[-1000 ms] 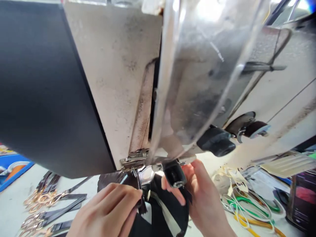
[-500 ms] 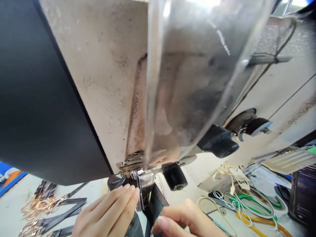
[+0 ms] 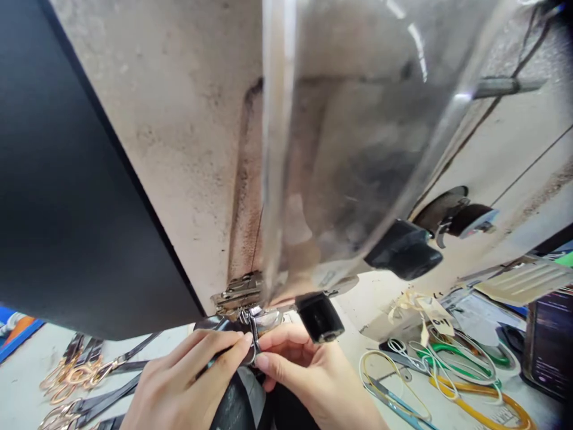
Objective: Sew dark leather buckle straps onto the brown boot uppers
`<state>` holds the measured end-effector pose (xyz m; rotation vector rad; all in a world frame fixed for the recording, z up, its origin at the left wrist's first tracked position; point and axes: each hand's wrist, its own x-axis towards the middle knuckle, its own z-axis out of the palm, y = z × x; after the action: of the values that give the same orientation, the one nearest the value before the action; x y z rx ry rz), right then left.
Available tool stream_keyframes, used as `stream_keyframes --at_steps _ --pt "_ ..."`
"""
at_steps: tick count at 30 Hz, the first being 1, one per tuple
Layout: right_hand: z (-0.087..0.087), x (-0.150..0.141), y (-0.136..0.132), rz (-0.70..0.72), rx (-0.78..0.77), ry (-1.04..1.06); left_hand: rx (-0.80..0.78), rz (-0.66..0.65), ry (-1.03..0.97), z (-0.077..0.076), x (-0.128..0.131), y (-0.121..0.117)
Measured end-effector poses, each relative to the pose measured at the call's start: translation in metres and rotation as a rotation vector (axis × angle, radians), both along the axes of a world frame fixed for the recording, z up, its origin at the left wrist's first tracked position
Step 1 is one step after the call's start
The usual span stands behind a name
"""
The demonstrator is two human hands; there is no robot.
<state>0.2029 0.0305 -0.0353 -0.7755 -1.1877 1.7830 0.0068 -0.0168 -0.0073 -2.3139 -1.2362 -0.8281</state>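
Both my hands are at the needle area of a sewing machine [image 3: 188, 149], just below its presser foot [image 3: 254, 328]. My left hand [image 3: 183, 382] is closed, thumb and fingertips together at the left of the foot; a dark edge shows between the fingers. My right hand [image 3: 308, 373] pinches with thumb and forefinger close at the right of the foot. What the fingertips hold is small and mostly hidden. Black material [image 3: 235, 403] lies below and between the hands.
Black straps [image 3: 110, 391] with gold-coloured clasps [image 3: 74, 376] lie on the left of the white table. At right are looped cords [image 3: 447, 358], blue-handled tweezers or snips [image 3: 396, 403], a paper tag [image 3: 436, 316] and a phone [image 3: 548, 346]. A clear guard [image 3: 358, 149] hangs in front.
My right hand has moved up and left to the presser foot, its fingertips now beside my left hand's. My left fingers have gone from lying flat together to a pinch.
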Motion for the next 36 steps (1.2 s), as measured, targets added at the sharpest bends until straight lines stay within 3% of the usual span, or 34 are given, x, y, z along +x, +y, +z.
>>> stream_keyframes --at_steps 3,7,13,16,22,29,31,34,36 --pt "-0.009 0.001 -0.002 -0.103 0.199 -0.084 -0.043 -0.055 -0.166 -0.001 0.002 0.007" --pt "-0.009 0.003 -0.004 -0.238 0.458 -0.297 -0.138 0.055 -0.286 -0.005 0.005 0.009" --pt "0.007 0.006 -0.008 -0.233 0.652 -0.392 -0.094 0.009 -0.287 -0.008 0.005 0.012" --pt "0.012 0.009 -0.005 -0.183 0.618 -0.384 -0.093 0.035 -0.286 -0.008 0.007 0.012" --pt "0.012 0.014 0.018 0.186 0.216 -0.144 -0.141 0.043 -0.325 -0.007 0.008 0.012" --pt "0.011 0.007 0.021 0.127 0.216 -0.226 -0.130 0.036 -0.349 -0.009 0.006 0.008" --pt "0.010 0.005 0.016 0.003 0.313 -0.260 -0.099 0.039 -0.326 -0.009 0.007 0.008" --pt "0.006 0.003 0.010 -0.215 0.616 -0.284 -0.060 0.067 -0.291 -0.010 0.007 0.008" --pt "0.004 0.003 0.008 -0.258 0.812 -0.286 -0.050 0.086 -0.279 -0.010 0.006 0.009"
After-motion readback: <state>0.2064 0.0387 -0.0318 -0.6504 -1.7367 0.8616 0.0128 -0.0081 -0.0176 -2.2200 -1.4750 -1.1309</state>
